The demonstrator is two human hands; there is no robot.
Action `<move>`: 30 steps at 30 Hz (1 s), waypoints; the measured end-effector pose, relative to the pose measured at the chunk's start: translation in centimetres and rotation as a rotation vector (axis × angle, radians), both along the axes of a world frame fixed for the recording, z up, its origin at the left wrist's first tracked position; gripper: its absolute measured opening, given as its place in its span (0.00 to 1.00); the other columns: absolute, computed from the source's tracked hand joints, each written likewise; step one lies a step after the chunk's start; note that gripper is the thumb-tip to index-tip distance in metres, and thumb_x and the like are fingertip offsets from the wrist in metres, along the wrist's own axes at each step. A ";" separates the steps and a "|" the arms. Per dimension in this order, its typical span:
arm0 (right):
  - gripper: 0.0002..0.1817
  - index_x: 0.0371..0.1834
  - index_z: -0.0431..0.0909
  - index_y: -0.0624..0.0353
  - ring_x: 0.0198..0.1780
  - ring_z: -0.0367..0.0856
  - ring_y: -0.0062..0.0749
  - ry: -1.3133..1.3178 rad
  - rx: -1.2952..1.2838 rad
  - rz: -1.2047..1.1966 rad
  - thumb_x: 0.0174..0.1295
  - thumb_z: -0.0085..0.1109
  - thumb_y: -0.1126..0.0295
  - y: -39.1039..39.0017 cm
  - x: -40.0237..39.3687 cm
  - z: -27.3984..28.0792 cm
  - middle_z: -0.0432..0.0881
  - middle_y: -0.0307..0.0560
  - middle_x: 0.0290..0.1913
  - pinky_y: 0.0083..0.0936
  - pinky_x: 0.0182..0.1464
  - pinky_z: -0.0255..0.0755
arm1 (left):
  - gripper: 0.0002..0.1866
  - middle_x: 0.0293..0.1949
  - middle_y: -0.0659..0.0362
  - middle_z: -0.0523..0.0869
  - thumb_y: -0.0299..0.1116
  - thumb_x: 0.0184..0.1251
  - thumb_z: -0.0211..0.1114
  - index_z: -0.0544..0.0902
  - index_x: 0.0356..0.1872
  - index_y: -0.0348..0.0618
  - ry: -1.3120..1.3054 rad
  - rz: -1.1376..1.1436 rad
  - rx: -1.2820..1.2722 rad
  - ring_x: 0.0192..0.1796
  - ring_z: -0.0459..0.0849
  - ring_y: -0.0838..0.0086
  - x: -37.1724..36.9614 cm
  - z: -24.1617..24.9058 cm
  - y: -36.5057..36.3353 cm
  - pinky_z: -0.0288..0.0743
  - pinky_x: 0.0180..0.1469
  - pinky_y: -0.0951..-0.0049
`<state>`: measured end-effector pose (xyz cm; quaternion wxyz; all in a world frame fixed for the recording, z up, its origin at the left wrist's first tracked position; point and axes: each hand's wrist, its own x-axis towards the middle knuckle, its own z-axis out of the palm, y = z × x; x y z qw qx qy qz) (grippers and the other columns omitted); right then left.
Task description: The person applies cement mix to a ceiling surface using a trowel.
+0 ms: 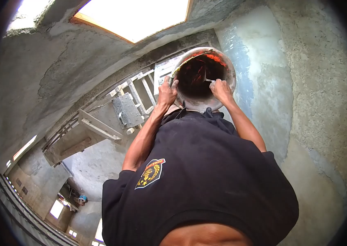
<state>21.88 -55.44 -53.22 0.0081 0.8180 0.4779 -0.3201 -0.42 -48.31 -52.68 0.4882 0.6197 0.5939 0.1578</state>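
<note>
White light is filling an orange-edged window (pixel 134 18) in the stained grey wall (pixel 75 61); wooden slats (pixel 135 94) are running along that wall's edge, and bluish plaster (pixel 243 69) is coating another rough surface.

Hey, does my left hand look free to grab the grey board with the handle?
Probably not right now: your left hand seems to be gripping the bucket rim, though nothing appears to cover the grey board.
</note>
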 end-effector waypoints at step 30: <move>0.07 0.25 0.84 0.55 0.33 0.85 0.38 -0.221 -0.110 0.966 0.50 0.56 0.69 8.2 1.5 4.4 0.84 0.48 0.28 0.33 0.34 0.78 | 0.17 0.33 0.38 0.82 0.37 0.63 0.61 0.75 0.45 0.32 -0.044 0.089 0.142 0.40 0.84 0.49 -1.0 -3.3 0.1 0.76 0.38 0.59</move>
